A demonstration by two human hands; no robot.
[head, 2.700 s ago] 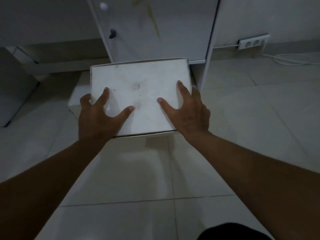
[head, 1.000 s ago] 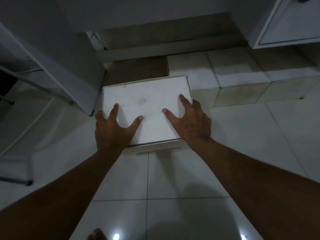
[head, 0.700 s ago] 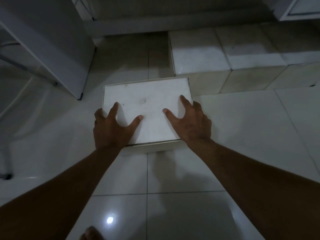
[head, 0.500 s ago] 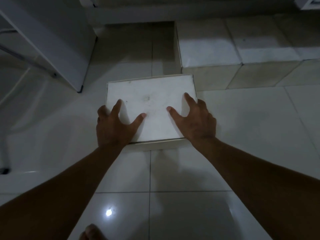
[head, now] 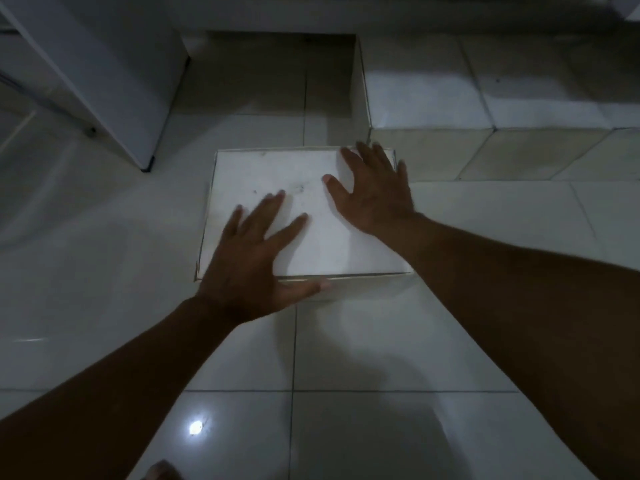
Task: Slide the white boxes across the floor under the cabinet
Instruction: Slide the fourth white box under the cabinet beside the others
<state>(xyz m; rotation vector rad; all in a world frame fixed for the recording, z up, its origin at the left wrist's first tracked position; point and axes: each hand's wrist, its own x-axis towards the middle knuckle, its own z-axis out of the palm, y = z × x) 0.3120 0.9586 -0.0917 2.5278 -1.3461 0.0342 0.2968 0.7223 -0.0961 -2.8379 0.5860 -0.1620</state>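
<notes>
Both hands, left (head: 254, 258) and right (head: 372, 188), spread flat atop white box (head: 311, 251).

White panel (head: 114, 74) stands on glossy tiled floor (head: 346, 358).

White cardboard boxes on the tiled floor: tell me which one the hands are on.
The lone white cardboard box at centre, under both flat hands; the other white boxes sit untouched in a row behind and to its right.

Glossy white tiled floor (head: 363, 341), white box (head: 277, 188) flat on it, row of boxes (head: 485, 109) just beyond, cabinet panel (head: 114, 81) standing at left
</notes>
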